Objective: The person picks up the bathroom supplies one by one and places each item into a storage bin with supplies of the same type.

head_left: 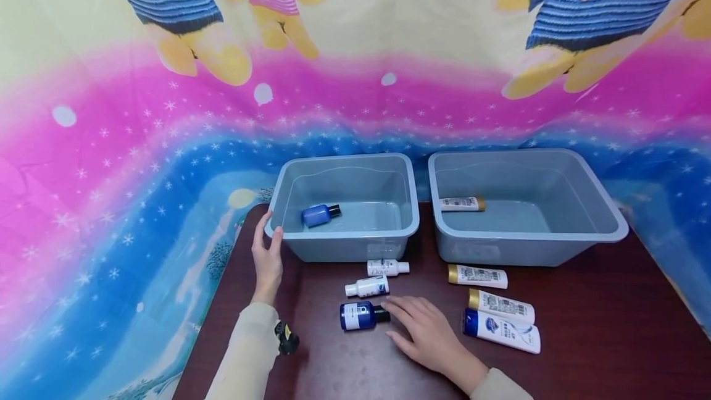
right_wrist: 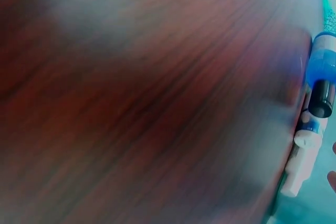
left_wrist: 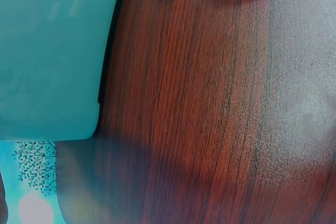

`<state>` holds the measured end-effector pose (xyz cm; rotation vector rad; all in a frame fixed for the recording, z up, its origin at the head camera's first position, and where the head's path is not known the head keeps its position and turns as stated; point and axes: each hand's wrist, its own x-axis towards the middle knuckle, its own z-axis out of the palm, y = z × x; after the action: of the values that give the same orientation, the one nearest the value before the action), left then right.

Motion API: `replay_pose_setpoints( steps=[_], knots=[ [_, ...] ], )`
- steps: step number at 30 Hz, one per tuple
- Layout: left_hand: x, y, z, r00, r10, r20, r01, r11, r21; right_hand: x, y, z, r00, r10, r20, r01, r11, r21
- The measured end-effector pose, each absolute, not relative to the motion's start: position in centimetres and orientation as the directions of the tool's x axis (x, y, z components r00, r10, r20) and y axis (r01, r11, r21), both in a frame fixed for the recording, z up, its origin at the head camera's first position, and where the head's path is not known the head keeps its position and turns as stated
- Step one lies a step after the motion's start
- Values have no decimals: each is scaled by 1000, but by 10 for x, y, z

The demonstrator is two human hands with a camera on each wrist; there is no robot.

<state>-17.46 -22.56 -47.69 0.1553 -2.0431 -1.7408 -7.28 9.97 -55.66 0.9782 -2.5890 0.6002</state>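
My left hand [head_left: 268,264] holds the front left corner of a grey plastic bin [head_left: 344,245], thumb at the front rim and fingers along the outer side. Inside that bin lies a blue bottle with a black cap [head_left: 318,215]. My right hand [head_left: 424,332] is low over the table, fingers extended, fingertips right at the black cap of a dark blue bottle [head_left: 357,316] lying on its side. Just beyond that bottle lie two small white bottles, one [head_left: 371,287] with a blue mark and one [head_left: 384,268] lettered Dove. In the right wrist view, fingertips [right_wrist: 333,179] show at the right edge.
A second grey bin [head_left: 528,252] to the right contains a white bottle with a gold cap [head_left: 462,204]. Before it lie two white gold-capped bottles [head_left: 479,276] [head_left: 502,306] and a white bottle with a blue cap [head_left: 502,330]. A printed cloth [head_left: 355,97] hangs behind the brown table [head_left: 322,369].
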Motion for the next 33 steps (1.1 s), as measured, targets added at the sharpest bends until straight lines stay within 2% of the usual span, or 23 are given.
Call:
replay_pose_setpoints(
  steps=[9, 17, 33],
  knots=[
    [-175, -223, -477, -884, -386, 265, 205, 189, 960, -80, 82, -560, -692, -571, 442, -707, 659, -255],
    [-176, -223, -479, -879, -396, 264, 209, 177, 962, -84, 69, -566, -704, -588, 399, -701, 665, -257],
    [-177, -222, -479, -878, -408, 251, 192, 180, 965, -95, 48, -578, -682, -588, 435, -720, 645, -256]
  ],
)
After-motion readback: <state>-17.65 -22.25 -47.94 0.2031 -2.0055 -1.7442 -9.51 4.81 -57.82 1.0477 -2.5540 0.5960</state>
